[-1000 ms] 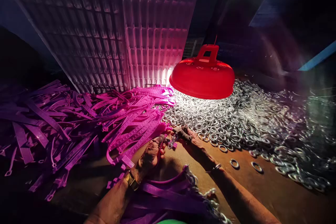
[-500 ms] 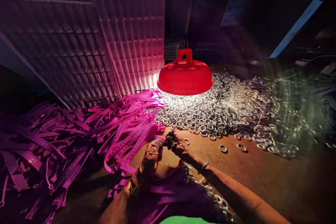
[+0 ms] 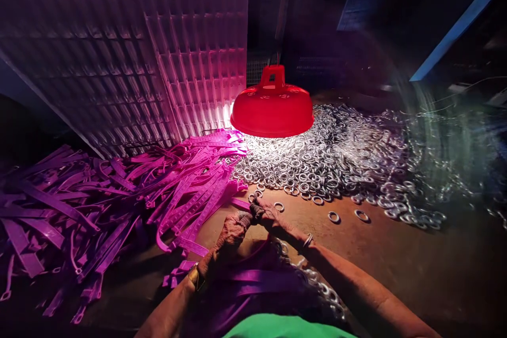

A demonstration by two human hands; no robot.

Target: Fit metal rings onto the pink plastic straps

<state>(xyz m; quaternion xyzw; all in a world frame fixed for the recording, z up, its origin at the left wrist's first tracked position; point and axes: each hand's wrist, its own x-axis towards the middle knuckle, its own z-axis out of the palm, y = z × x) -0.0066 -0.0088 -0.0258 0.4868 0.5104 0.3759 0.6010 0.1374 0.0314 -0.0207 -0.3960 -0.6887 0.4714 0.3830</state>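
Below a red lamp and on our near side of it, a person's left hand and right hand meet, dark wrappings around their fingertips. The fingers of both curl inward; what they grasp, if anything, we cannot tell, though a short length of purple strap shows just at the tips. We judge that the hands are set close together for fine work on something small, there to catch the lamp's glow.

Left of the lamp lies a tangled heap of purple straps; beneath it and to its right spreads a mound of metal rings, an arrangement that, we suppose, keeps each kind within reach of one hand. Nearer us than the lamp, more straps lie between the forearms, rings bunched along their right side, perhaps a pile kept apart from the loose stock.

All rest on a brown worktop, lit warmly near the lamp and dim farther out. Behind the lamp and to its left, two ribbed panels lean upright, tinted pink. Past the lamp the room falls dark, a slanting blue strip visible to its upper right.
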